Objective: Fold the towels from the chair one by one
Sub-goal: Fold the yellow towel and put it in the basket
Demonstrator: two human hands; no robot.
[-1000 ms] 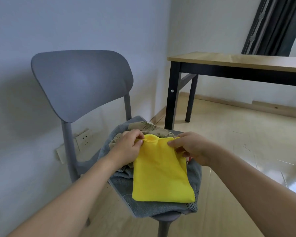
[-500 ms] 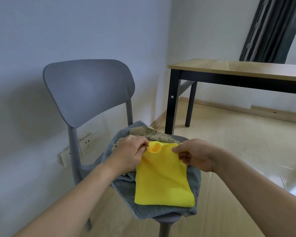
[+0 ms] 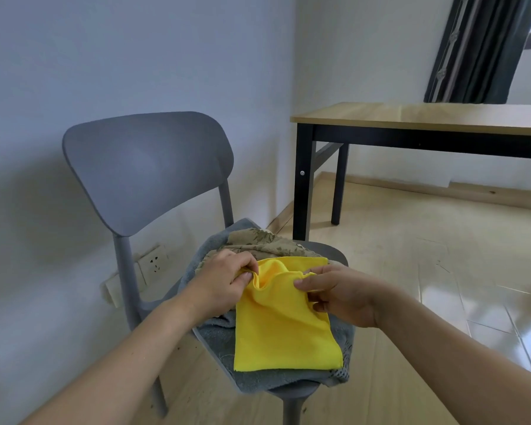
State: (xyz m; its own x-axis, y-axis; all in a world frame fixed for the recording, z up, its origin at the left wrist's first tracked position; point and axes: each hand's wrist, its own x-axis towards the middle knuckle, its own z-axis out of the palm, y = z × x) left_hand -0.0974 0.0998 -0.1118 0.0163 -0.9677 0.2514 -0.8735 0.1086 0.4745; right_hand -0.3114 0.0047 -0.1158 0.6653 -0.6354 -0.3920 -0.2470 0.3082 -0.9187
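Note:
A folded yellow towel (image 3: 284, 332) lies on top of a pile on the seat of the grey chair (image 3: 147, 167). Under it are a grey towel (image 3: 258, 380) and a beige patterned towel (image 3: 258, 243). My left hand (image 3: 224, 283) pinches the yellow towel's far left corner. My right hand (image 3: 337, 294) pinches its far right edge. Between them the top layer is lifted and peeled toward me, so a second yellow layer shows behind it.
A wooden table (image 3: 426, 118) with black legs stands to the right behind the chair. A wall socket (image 3: 155, 260) sits low on the wall at the left. Dark curtains (image 3: 478, 47) hang at the top right. Wooden floor (image 3: 411, 256) lies beyond.
Both hands have pulled the yellow towel's far top layer up and toward me, opening a gap over the layer beneath. The view has shifted slightly.

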